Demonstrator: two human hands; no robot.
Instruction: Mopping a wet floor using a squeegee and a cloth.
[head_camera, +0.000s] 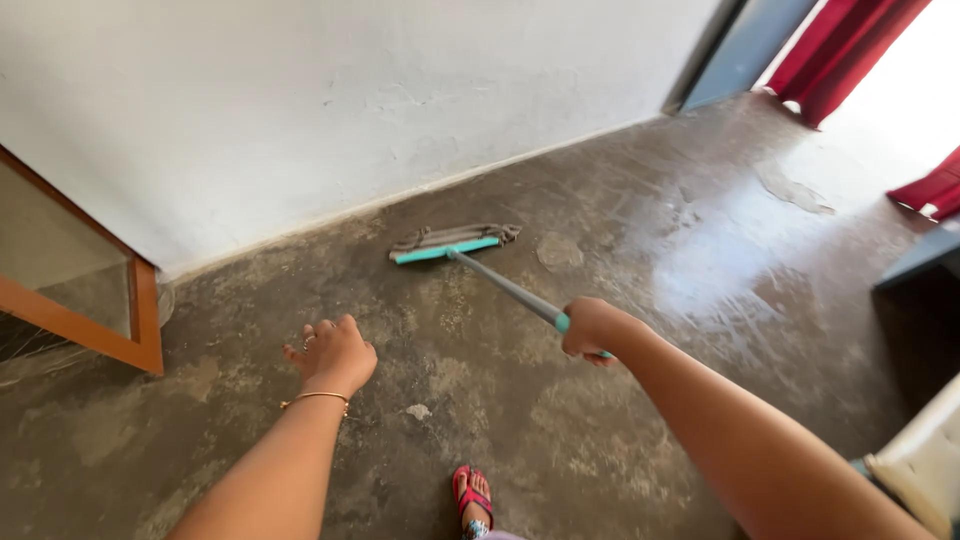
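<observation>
Mop head: the flat mop head (455, 243) lies on the concrete floor (620, 420) in the upper middle of the frame, close to the foot of the white wall (300, 100), with a grey cloth bunched behind a turquoise bar.
Long axis: the grey handle (505, 286) runs from the head down and to the right across the frame, ending in the right hand; the head bar itself lies crosswise to it, roughly along the wall line.
Right grip: the right hand (592, 329) is pressed together around the turquoise end of the handle, fingers wrapped under it.
Left grip: the left hand (333, 353) holds nothing; its fingers are loosely curled and apart, hovering over the floor at centre left, a gold bangle (316, 398) on the wrist.
Direction from the grip: the head lies up and to the left of the right hand, well apart from it, the full handle between them.
Nearer hand: only the right hand touches the mop; the left hand sits below the head, clear of the handle.
Around: a wet sheen (720, 250) covers the floor toward the upper right; a sandalled foot (472, 498) shows at the bottom centre; a wood-framed panel (90, 310) stands at the left edge.
</observation>
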